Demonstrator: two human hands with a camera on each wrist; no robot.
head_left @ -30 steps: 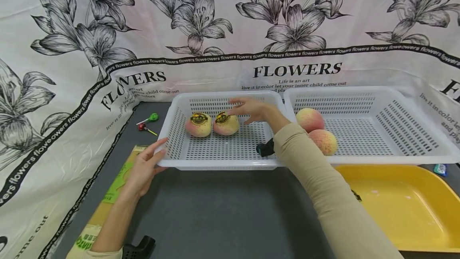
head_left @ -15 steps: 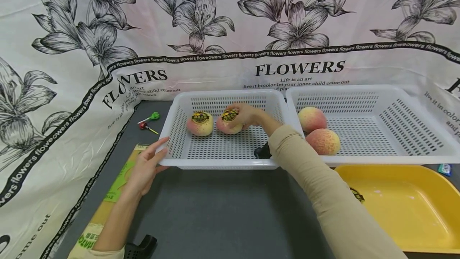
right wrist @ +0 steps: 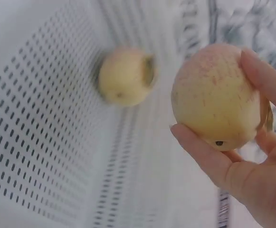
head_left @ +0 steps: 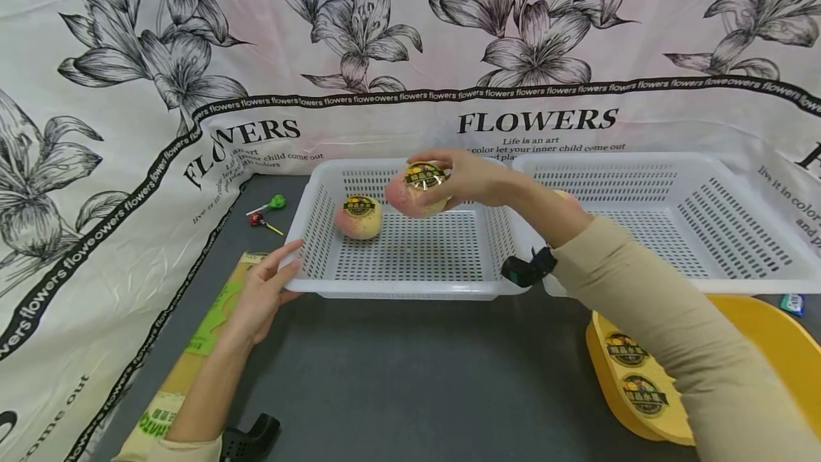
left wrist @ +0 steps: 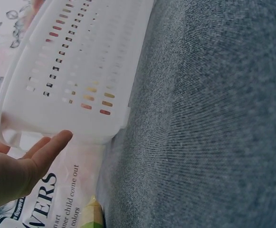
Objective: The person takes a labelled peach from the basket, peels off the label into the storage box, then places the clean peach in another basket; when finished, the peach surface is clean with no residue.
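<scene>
The right hand is grasping a peach, holding it over the white basket whose corner the left hand is gripping — a gentle, even hold is probably serving best, guarding the peach against bruises and slips.

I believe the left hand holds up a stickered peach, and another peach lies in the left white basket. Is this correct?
Not entirely: the right hand holds up the stickered peach, as the head view shows. Another peach does lie in the left white basket.
</scene>
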